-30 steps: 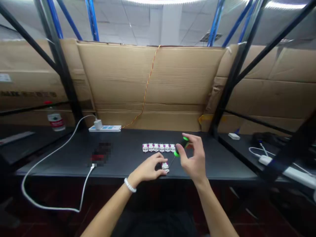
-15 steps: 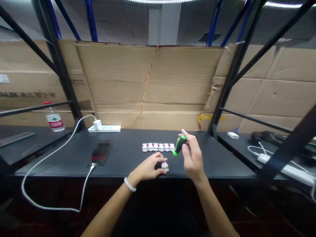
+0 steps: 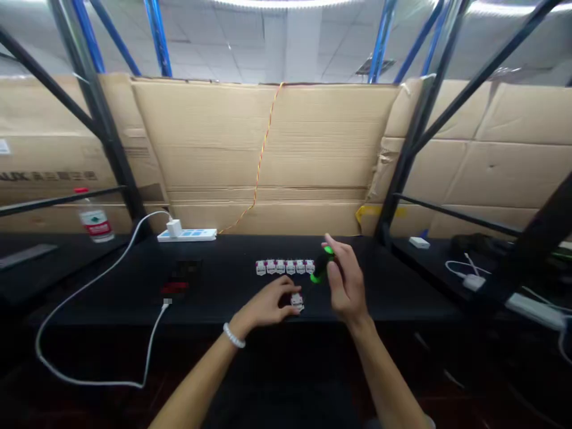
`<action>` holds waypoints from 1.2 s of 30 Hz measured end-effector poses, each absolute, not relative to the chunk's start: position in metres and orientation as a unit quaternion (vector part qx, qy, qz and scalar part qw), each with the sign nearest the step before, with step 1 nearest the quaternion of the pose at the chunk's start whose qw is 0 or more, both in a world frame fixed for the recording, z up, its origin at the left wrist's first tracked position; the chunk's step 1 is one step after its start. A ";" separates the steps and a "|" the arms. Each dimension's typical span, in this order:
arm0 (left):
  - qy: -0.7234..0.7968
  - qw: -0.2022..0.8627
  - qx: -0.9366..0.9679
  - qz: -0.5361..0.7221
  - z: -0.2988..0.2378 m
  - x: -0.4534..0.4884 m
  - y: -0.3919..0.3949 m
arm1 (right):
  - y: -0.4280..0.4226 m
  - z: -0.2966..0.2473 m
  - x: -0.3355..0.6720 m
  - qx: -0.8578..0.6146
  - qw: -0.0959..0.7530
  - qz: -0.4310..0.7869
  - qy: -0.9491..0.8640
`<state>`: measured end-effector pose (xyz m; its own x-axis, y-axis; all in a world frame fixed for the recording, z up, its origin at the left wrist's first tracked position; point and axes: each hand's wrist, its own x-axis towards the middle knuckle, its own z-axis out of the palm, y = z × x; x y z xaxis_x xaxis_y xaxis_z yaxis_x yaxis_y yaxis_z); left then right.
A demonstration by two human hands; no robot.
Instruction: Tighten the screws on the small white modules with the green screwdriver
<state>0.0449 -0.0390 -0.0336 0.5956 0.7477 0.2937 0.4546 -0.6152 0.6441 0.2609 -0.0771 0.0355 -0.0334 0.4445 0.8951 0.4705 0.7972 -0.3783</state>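
Note:
Near the front edge of the black table, my left hand (image 3: 276, 302) holds a small white part with a purple edge (image 3: 297, 302) between thumb and fingers. Its exact kind is too small to tell. My right hand (image 3: 347, 280) is closed on a screwdriver (image 3: 322, 265) with a black and green handle. The screwdriver tilts down and left toward the small part; its shaft is lost against the dark table, so I cannot tell whether the tip touches. Behind my hands, several similar white and purple parts (image 3: 285, 267) stand in a row.
A white power strip (image 3: 187, 235) with a plugged charger (image 3: 174, 227) lies at the back left. From it a white cable (image 3: 67, 304) loops to a blurred dark device (image 3: 181, 279). Cardboard (image 3: 268, 149) walls the back; rack posts (image 3: 404, 167) flank the table.
The picture has grown brighter and the view has shifted very slightly. Both hands keep nearly the same pose, still holding the small part and the screwdriver.

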 end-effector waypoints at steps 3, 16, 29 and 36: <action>0.350 0.264 0.854 0.280 -0.033 0.045 -0.039 | -0.077 0.036 0.258 -0.344 0.628 -0.058 -0.696; 0.346 0.256 0.857 0.283 -0.034 0.045 -0.039 | -0.074 0.034 0.258 -0.319 0.623 -0.023 -0.714; 0.347 0.253 0.863 0.268 -0.029 0.045 -0.043 | -0.058 0.020 0.268 -0.347 0.632 0.113 -0.684; 0.340 0.245 0.862 0.286 -0.029 0.043 -0.041 | -0.051 0.018 0.277 -0.355 0.656 0.115 -0.657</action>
<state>0.0435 -0.0412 -0.0294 0.6051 0.7261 0.3266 0.4450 -0.6486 0.6175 0.2771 -0.0506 0.0184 0.1110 0.6166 0.7794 0.3148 0.7220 -0.6161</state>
